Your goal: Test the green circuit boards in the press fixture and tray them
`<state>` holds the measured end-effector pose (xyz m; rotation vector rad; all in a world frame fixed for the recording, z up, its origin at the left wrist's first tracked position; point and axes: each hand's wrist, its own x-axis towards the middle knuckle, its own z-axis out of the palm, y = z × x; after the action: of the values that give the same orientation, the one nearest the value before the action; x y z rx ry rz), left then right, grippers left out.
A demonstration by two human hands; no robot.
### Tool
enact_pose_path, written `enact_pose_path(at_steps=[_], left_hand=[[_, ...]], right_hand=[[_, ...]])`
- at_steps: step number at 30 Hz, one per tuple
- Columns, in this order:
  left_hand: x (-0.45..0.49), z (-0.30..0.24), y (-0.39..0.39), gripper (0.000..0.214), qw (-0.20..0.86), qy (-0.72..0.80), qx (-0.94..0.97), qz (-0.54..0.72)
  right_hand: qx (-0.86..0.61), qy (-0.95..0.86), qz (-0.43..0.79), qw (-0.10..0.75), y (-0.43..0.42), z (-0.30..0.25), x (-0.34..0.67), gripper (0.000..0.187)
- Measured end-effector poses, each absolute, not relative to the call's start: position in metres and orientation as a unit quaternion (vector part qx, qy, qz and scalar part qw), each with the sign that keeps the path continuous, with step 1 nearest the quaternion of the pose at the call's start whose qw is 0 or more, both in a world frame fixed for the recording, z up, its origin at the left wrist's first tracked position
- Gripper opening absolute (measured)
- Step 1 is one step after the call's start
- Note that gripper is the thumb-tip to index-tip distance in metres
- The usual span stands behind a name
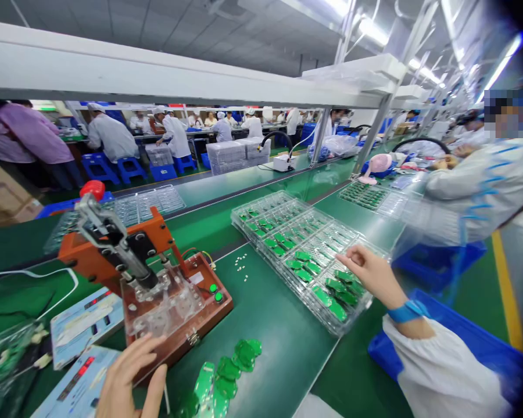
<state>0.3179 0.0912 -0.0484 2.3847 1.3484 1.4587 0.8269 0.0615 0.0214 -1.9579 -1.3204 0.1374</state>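
Note:
My left hand point(128, 377) is at the lower left, its fingers apart against the front edge of the brown base of a toggle-clamp press fixture point(131, 255). That fixture has an orange frame, a red knob and a clear acrylic plate. Just right of my left hand lies a loose heap of green circuit boards point(226, 377). My right hand point(370, 273), with a blue wristband, reaches over the near corner of a clear plastic tray point(265, 217) holding rows of green boards. No held item shows in it. Several tiny white parts point(242, 267) lie on the green bench mat point(283, 342).
A co-worker in a white smock with blue trim point(475, 191) sits to the right, beside more trays of boards point(366, 197). Blue crates point(444, 342) stand below the bench on the right. Two blue-screened control units point(85, 328) lie at the left. Rows of workers fill the hall beyond.

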Motion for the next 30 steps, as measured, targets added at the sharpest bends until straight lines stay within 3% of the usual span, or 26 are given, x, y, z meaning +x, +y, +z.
enact_pose_path(at_steps=[2,5,10,13,16,21,25,30], left_hand=[[0.323,-0.036,0.086,0.005,0.013,0.403,0.784,0.472],[0.329,-0.02,0.079,0.016,0.008,0.386,0.794,0.469],[0.328,-0.008,0.063,0.025,0.062,0.394,0.787,0.471],[0.317,-0.005,0.048,0.017,0.105,0.404,0.798,0.434],[0.299,-0.006,0.033,0.011,0.155,0.427,0.821,0.347],[0.274,-0.014,0.018,0.024,0.24,0.478,0.826,0.176],[0.272,-0.017,0.021,0.034,0.29,0.504,0.809,0.088],[0.276,-0.019,0.025,0.021,0.298,0.504,0.807,0.077]], right_hand=[[-0.745,-0.532,0.072,0.397,0.057,0.025,0.797,0.054],[-0.666,-0.611,0.176,0.39,0.054,0.023,0.74,0.045],[-0.478,-0.752,0.37,0.264,0.069,-0.002,0.665,0.033],[-0.41,-0.78,0.433,0.19,0.084,-0.016,0.65,0.033],[-0.392,-0.784,0.461,0.137,0.095,-0.022,0.648,0.044],[-0.388,-0.793,0.466,0.067,0.103,-0.027,0.649,0.047],[-0.387,-0.795,0.464,0.055,0.104,-0.03,0.647,0.042],[-0.379,-0.797,0.463,0.076,0.106,-0.032,0.648,0.04]])
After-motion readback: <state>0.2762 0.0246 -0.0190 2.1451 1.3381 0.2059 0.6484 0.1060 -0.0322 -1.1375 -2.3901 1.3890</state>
